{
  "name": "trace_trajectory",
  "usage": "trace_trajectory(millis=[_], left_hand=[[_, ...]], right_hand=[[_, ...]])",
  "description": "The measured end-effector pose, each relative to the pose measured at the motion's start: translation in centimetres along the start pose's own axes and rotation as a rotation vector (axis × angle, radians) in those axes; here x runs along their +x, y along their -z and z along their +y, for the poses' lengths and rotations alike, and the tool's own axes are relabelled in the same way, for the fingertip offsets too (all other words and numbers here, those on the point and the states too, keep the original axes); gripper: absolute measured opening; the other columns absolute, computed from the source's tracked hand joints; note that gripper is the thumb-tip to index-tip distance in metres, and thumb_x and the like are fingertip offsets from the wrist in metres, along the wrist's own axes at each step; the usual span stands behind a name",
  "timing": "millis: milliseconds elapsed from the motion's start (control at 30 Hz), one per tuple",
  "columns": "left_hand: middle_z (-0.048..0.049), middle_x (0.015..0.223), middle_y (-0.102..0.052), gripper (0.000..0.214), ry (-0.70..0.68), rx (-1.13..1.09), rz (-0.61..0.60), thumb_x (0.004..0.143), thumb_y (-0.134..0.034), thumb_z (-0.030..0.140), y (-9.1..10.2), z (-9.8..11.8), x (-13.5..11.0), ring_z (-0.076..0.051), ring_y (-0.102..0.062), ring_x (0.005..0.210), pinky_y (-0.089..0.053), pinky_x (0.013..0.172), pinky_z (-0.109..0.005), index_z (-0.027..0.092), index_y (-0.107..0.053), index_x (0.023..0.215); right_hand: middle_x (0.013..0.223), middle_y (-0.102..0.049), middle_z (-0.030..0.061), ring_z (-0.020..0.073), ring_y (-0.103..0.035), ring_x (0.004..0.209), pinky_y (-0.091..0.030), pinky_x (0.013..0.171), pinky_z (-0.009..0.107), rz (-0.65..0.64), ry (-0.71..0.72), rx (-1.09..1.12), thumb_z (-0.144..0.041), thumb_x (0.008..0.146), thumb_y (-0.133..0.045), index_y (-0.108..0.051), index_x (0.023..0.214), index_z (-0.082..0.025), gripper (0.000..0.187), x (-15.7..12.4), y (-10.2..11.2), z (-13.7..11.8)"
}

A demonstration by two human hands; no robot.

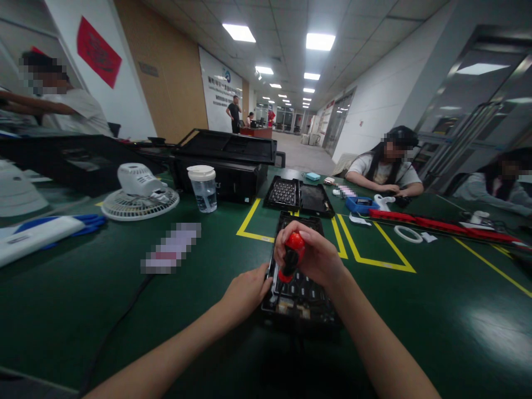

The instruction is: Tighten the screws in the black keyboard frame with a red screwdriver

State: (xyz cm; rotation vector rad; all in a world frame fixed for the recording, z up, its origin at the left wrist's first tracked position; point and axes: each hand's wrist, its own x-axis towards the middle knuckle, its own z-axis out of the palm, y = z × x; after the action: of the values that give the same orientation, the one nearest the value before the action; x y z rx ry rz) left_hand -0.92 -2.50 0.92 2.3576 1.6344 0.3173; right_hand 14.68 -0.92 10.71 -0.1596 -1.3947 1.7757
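My right hand (318,252) is wrapped round a screwdriver with a red and black handle (294,252), held tilted over a black case (270,302). The tip of the screwdriver is hard to make out. Inside the case are rows of small dark pieces with pale markings (306,291), partly covered by my right hand. At the left side of the case, my left hand (245,291) grips its edge, with thumb and forefinger showing and the other fingers hidden. Just beyond lies an open black box (285,191) with small parts in its compartments and its lid (316,198) folded to the right.
On the left of the green table (199,321) are a white fan (141,208), a lidded cup (203,191) and a blurred-out phone-like object (170,249). A large black case (224,166) stands behind. To the right lie a blue tray (359,205) and a white ring (408,234); people sit beyond.
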Motion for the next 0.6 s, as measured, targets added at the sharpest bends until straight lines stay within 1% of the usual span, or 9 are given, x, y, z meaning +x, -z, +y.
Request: trace_trajectory(millis=[133, 267, 500, 600], left_hand=[[-0.0076, 0.099, -0.064, 0.030, -0.005, 0.000, -0.001, 0.090, -0.030, 0.034, -0.07, -0.07, 0.02, -0.022, -0.063, 0.088, -0.046, 0.072, -0.030, 0.021, -0.043, 0.113], [-0.0079, 0.101, -0.064, 0.032, -0.003, -0.009, 0.001, 0.090, -0.030, 0.034, -0.04, -0.03, 0.08, -0.022, -0.062, 0.091, -0.046, 0.074, -0.031, 0.021, -0.041, 0.117], [-0.0080, 0.102, -0.063, 0.032, 0.007, -0.008, -0.021, 0.090, -0.030, 0.034, 0.29, 0.15, 0.01, -0.022, -0.062, 0.090, -0.047, 0.074, -0.031, 0.021, -0.042, 0.116], [-0.0084, 0.102, -0.063, 0.031, 0.012, -0.016, -0.026, 0.089, -0.030, 0.034, 0.33, 0.15, -0.05, -0.022, -0.062, 0.091, -0.046, 0.076, -0.031, 0.020, -0.042, 0.115]], right_hand=[[0.075, -0.056, 0.0058, 0.0156, -0.056, 0.066, -0.043, 0.060, 0.027, -0.023, -0.009, -0.003, -0.030, 0.082, -0.042, -0.056, 0.088, -0.014, 0.022, -0.08, 0.43, 0.02], [0.077, -0.057, 0.0063, 0.0150, -0.056, 0.068, -0.044, 0.060, 0.027, -0.037, 0.006, -0.002, -0.030, 0.082, -0.043, -0.056, 0.086, -0.014, 0.021, -0.06, 0.68, -0.09], [0.080, -0.058, 0.0060, 0.0140, -0.056, 0.068, -0.046, 0.063, 0.028, -0.047, 0.003, -0.002, -0.028, 0.082, -0.046, -0.056, 0.087, -0.014, 0.018, -0.07, 0.60, -0.27], [0.078, -0.058, 0.0052, 0.0144, -0.057, 0.068, -0.047, 0.063, 0.029, -0.044, 0.002, -0.009, -0.029, 0.082, -0.047, -0.055, 0.087, -0.014, 0.017, -0.08, 0.49, -0.27]])
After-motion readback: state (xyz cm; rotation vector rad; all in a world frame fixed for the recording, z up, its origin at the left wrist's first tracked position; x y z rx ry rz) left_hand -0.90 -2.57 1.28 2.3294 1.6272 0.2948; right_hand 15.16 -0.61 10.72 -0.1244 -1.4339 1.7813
